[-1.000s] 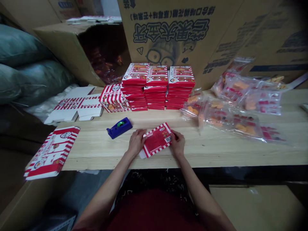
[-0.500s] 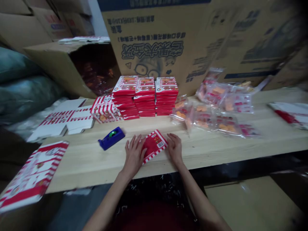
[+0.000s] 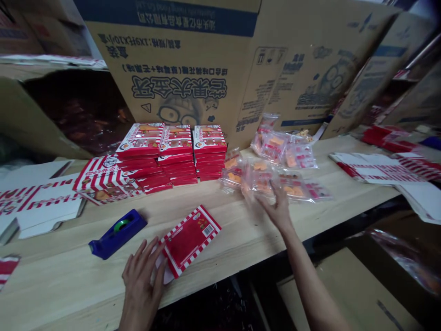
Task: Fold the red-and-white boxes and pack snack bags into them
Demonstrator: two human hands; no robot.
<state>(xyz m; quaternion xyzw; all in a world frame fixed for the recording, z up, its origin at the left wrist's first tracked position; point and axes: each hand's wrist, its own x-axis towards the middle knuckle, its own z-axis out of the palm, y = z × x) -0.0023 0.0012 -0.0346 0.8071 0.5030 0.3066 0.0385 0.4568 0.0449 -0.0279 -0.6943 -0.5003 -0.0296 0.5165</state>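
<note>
Left hand: the left hand (image 3: 140, 285) was spread open, fingers apart and gripping nothing, its fingertips at the lower edge of the red-and-white printed box (image 3: 189, 241).
Right hand: the right hand (image 3: 275, 207) was stretched out with fingers apart, their tips on the clear plastic bags of orange biscuits (image 3: 272, 158); no clamp showed.
Printed box: it lay flat on the wooden table (image 3: 220, 271), tilted in the view, with a white flap showing at its lower end, just beside the blue tape dispenser (image 3: 117, 234).
Stacks: three stacks of red boxes (image 3: 175, 154) stood behind it, their exact counts hidden by overlap.
Bags: roughly eight lay heaped together; the overlap made an exact count hard.
Open carton: the open cardboard carton (image 3: 69, 110) held reddish packets, dim and hard to make out.
Flat blanks: unfolded box blanks (image 3: 379, 168) lay at the right, and more (image 3: 41, 202) lay at the left, cut off by the frame.
</note>
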